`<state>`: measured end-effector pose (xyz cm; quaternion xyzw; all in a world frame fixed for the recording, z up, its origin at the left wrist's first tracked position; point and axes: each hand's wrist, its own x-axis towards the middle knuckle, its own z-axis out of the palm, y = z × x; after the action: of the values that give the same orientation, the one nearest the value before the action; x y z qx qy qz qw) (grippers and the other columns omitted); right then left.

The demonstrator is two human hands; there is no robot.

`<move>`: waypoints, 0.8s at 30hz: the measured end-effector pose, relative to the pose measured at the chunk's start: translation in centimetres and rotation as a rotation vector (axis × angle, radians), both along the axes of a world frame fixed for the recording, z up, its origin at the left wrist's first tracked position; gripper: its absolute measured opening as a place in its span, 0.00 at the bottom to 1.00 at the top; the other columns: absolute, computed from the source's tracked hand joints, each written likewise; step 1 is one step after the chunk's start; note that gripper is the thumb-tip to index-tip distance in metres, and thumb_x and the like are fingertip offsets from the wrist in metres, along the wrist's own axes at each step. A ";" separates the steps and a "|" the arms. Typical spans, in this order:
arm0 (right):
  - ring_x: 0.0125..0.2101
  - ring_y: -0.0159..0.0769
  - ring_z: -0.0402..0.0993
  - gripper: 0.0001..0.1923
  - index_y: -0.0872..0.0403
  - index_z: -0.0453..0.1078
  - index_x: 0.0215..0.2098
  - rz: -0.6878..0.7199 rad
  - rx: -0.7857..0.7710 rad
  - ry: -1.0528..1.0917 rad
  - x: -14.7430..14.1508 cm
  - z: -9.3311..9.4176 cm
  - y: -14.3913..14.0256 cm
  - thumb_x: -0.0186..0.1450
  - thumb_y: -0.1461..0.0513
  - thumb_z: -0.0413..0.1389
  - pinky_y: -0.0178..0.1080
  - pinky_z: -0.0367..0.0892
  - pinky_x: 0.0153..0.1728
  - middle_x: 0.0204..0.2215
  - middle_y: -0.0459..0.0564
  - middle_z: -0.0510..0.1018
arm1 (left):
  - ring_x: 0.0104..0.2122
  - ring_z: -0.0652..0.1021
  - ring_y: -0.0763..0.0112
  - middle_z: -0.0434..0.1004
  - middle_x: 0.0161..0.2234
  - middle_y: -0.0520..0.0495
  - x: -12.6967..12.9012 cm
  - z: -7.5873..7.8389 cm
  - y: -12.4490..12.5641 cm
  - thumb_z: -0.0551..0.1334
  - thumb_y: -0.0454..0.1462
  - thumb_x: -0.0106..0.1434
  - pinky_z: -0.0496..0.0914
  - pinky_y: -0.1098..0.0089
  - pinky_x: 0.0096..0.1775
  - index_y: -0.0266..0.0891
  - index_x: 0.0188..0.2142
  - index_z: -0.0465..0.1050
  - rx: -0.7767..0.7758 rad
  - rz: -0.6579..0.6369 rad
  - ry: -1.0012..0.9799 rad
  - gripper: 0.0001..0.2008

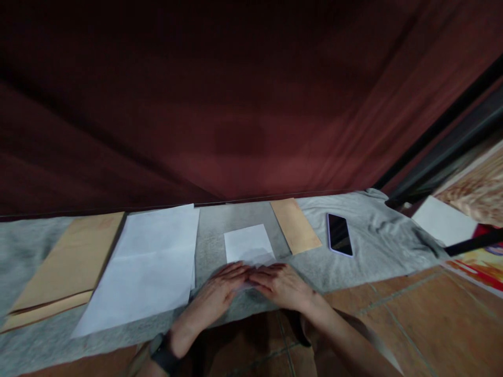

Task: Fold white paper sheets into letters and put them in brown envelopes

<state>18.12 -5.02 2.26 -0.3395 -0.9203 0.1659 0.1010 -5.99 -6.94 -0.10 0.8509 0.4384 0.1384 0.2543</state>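
A small white sheet of paper (250, 242) lies on the grey cloth in front of me, its near edge covered by my fingers. My left hand (226, 287) rests flat on that edge, fingers stretched out toward the right. From the other side my right hand (281, 285) lies on the same edge, its fingers pointing left and meeting the left fingertips. Both hands press down on the paper rather than grip it. A dark watch (163, 353) is on my left wrist. To the right of the paper lies a small brown envelope (295, 225).
Large white sheets (151, 264) and large brown envelopes (74, 262) lie on the left. A phone (340, 234) with a lilac edge rests on the grey cloth (377, 241) at right. Dark red fabric (251, 115) hangs behind. Tiled floor (416, 319) shows below.
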 end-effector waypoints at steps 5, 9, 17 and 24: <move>0.56 0.36 0.74 0.23 0.42 0.74 0.57 -0.065 -0.193 0.100 3.0 0.1 1.1 0.65 0.65 0.60 0.37 0.64 0.60 0.56 0.42 0.78 | 0.64 0.68 0.69 0.71 0.62 0.53 -1.2 0.5 0.1 0.53 0.27 0.64 0.61 0.55 0.67 0.54 0.60 0.71 -0.057 -0.023 -0.011 0.29; 0.61 0.38 0.69 0.28 0.42 0.73 0.59 -0.049 -0.311 0.098 4.1 -0.2 1.3 0.61 0.67 0.61 0.42 0.58 0.65 0.61 0.43 0.73 | 0.66 0.65 0.68 0.65 0.66 0.54 -1.4 0.2 -0.2 0.55 0.24 0.59 0.63 0.55 0.66 0.56 0.59 0.72 -0.036 0.037 0.023 0.34; 0.61 0.35 0.69 0.34 0.42 0.73 0.59 -0.113 -0.267 0.126 4.0 -1.2 1.8 0.60 0.75 0.56 0.40 0.62 0.63 0.61 0.43 0.73 | 0.68 0.61 0.67 0.60 0.69 0.53 -1.1 -0.9 0.4 0.55 0.21 0.53 0.60 0.54 0.67 0.55 0.62 0.68 0.013 0.049 0.057 0.41; 0.55 0.34 0.75 0.22 0.43 0.76 0.55 -0.107 -0.256 0.192 4.1 -1.0 2.5 0.67 0.69 0.56 0.36 0.68 0.57 0.54 0.42 0.80 | 0.61 0.73 0.62 0.76 0.59 0.49 -1.6 -1.1 1.2 0.61 0.36 0.64 0.67 0.54 0.62 0.52 0.53 0.78 -0.045 0.113 -0.136 0.19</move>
<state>22.21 -2.51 1.23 -0.3807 -0.8583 0.3080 0.1532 -7.62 -5.77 -1.21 0.8075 0.4702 0.2001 0.2945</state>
